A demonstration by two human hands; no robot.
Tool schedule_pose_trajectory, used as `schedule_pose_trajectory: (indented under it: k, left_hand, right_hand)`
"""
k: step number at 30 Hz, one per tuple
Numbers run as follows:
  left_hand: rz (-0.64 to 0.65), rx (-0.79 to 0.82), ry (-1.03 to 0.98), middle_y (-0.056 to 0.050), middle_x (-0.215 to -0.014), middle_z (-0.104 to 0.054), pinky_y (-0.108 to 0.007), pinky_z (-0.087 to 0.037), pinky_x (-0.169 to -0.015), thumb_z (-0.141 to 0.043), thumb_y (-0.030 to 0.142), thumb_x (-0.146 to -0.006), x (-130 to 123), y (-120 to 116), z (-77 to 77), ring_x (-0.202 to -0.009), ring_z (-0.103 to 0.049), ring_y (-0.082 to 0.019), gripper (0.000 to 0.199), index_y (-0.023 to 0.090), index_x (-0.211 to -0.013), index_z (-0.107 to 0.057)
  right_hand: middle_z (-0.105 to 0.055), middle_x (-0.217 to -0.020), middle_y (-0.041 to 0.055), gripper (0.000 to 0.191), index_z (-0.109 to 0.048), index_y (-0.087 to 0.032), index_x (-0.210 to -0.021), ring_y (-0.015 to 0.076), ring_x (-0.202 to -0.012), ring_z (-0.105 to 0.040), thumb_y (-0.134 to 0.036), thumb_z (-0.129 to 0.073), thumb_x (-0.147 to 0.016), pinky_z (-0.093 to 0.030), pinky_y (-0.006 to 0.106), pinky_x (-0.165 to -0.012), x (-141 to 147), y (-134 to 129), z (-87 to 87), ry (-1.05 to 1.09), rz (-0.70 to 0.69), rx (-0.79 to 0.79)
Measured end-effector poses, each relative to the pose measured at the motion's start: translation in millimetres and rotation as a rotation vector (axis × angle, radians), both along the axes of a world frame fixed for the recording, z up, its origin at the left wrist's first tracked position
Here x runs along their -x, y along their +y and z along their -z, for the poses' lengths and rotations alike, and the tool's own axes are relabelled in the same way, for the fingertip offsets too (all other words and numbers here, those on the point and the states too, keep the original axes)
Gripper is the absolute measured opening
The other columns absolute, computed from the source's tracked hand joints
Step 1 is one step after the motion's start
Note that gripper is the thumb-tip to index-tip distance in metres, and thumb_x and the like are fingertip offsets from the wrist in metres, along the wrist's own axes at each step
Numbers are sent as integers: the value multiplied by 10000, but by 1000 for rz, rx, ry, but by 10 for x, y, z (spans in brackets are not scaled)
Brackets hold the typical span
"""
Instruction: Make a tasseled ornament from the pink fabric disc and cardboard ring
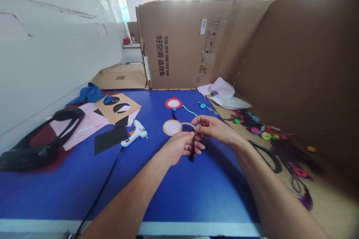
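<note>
Between both hands: dark tassel, hanging downward.

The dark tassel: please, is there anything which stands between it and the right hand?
Nothing visible does. The fingertips of the right hand are at the upper end of the dark tassel, beside the cardboard ring. The left hand is close below, but not between them.
</note>
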State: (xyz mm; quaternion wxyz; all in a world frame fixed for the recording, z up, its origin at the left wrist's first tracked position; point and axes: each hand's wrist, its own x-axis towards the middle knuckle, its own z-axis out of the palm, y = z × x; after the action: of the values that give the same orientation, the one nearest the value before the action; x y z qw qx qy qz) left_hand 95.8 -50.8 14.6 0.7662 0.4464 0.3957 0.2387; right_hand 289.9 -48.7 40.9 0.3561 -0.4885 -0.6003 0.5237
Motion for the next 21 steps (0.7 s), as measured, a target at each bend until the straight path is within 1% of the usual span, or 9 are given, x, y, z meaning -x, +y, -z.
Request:
schedule_pose_trajectory:
  k: [2, 5, 9, 12, 15, 17, 19, 21]
  left_hand:
    - [-20, 20, -7, -103, -890, -809, -307, -556, -759, -589, 457, -1016, -9, 6, -5, -684, -721, -158, 322, 156, -1018, -703]
    - [-42, 27, -2, -100, -873, -806, -304, -567, -739, -575, 377, -1025, -19, 14, -12, -655, -710, -147, 256, 156, -995, -703]
    - [-56, 27, 14, -93, -863, -800, -296, -574, -708, -625, 254, -970, -17, 26, -15, -634, -699, -136, 121, 153, -964, -692]
    - [-65, 14, 32, -93, -835, -789, -290, -572, -685, -649, 240, -941, -11, 34, -8, -599, -674, -124, 111, 141, -921, -695]
    - [-80, -52, 54, -76, -759, -767, -252, -529, -613, -709, 226, -870, -13, 40, 8, -530, -619, -100, 93, 134, -882, -704]
    - [-74, -82, 60, -66, -725, -755, -234, -497, -571, -734, 229, -830, -17, 45, 16, -506, -597, -95, 101, 136, -860, -706]
    - [-66, -92, 63, -63, -716, -753, -229, -485, -555, -751, 243, -805, -20, 48, 19, -503, -595, -95, 119, 140, -843, -706]
    - [-67, -95, 70, -63, -718, -754, -223, -476, -542, -762, 256, -788, -20, 50, 17, -505, -597, -96, 135, 142, -834, -708]
  right_hand:
    - [-694, -772, -10, 402, -636, -174, -1098, 125, -639, -610, -404, -765, -795, -434, 244, -579, 5, 2, 0, -8, 9, -6]
    - [-692, -767, -8, 403, -643, -170, -1100, 128, -639, -610, -396, -766, -790, -439, 249, -583, 16, 2, 4, -11, 22, -7]
    - [-667, -745, -23, 402, -645, -169, -1101, 123, -619, -600, -388, -769, -788, -437, 245, -574, 28, 13, 27, 8, 35, -5]
    - [-649, -741, -31, 375, -647, -172, -1086, 122, -615, -593, -377, -763, -793, -448, 244, -571, 38, 43, 56, 1, 45, -37]
    - [-635, -736, -35, 327, -647, -174, -1069, 122, -602, -572, -341, -730, -801, -448, 245, -566, 69, 65, 77, -49, 69, -85]
    - [-651, -738, -27, 261, -660, -174, -1063, 126, -611, -571, -294, -678, -832, -439, 246, -580, 97, 47, 64, -172, 109, -139]
    - [-693, -758, -7, 212, -696, -178, -1051, 137, -648, -597, -252, -636, -861, -428, 248, -610, 91, -6, 13, -387, 155, -214]
    - [-749, -825, 16, 213, -739, -197, -1058, 154, -705, -641, -247, -618, -891, -422, 253, -640, -12, -85, -77, -610, 193, -268]
